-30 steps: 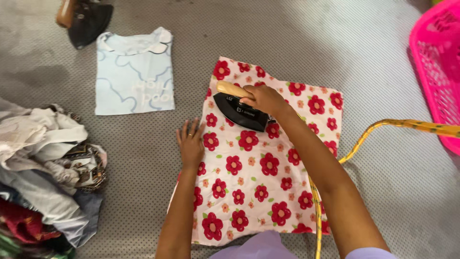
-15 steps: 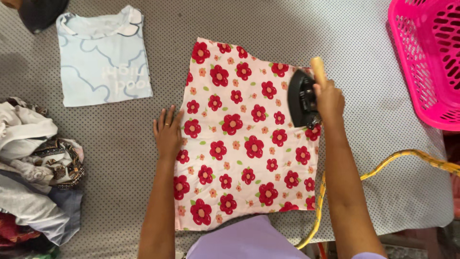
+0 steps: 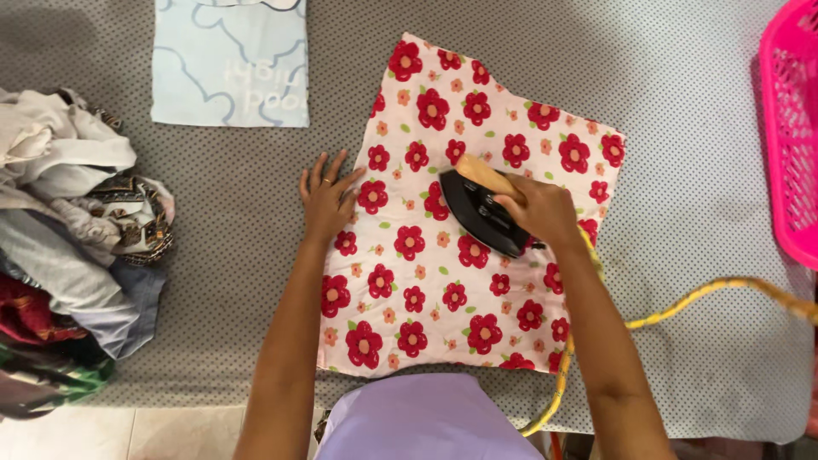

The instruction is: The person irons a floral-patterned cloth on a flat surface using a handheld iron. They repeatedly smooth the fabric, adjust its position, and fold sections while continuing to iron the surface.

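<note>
- The floral cloth (image 3: 443,255) lies flat at the middle of the grey dotted table (image 3: 682,213), reaching its near edge.
- The left hand (image 3: 328,198) presses its spread fingers on the cloth's left edge, holding nothing.
- The right hand (image 3: 538,209) grips the wooden handle of the black iron (image 3: 479,213), which rests on the cloth.
- A yellow cord (image 3: 682,302) trails right.
- A heap of clothes (image 3: 68,230) sits at the left edge.
- 1 folded pale blue garment (image 3: 230,64) lies by the far edge.
- A pink basket (image 3: 788,128) stands at the right edge.

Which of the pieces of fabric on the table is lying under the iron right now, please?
The pink cloth with red flowers, spread flat at the centre: the black iron in the right hand rests on it. The light blue folded garment and the crumpled pile lie apart.
</note>
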